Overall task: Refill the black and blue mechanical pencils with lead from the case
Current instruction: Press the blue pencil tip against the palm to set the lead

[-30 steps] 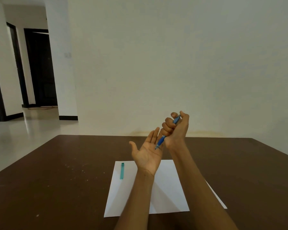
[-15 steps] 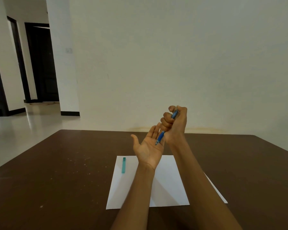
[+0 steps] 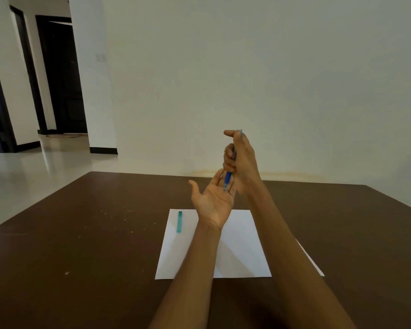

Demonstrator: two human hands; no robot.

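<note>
The right hand [image 3: 241, 162] gripped the blue pencil [image 3: 227, 179] in a fist, point down, while the left hand [image 3: 211, 198] lay open and palm-up just beneath it, fingers relaxed, the pencil's point at or just above the base of its fingers. Compared with a second before, the pencil had swung from a clear slant to nearly upright, the right hand had risen, and its thumb now stood out level beside the pencil's top end instead of folded over it. That read as clicking or shaking the pencil over the palm, probably to test the lead feed or tip out what was inside; whether any lead had come out could not be told. The teal lead case [image 3: 179, 222] lay on the white paper [image 3: 242, 252] near the paper's far left corner, well apart from both hands, around the middle of the desk [image 3: 81, 257]. The black pencil was not in sight, so its refill could not be judged.
</note>
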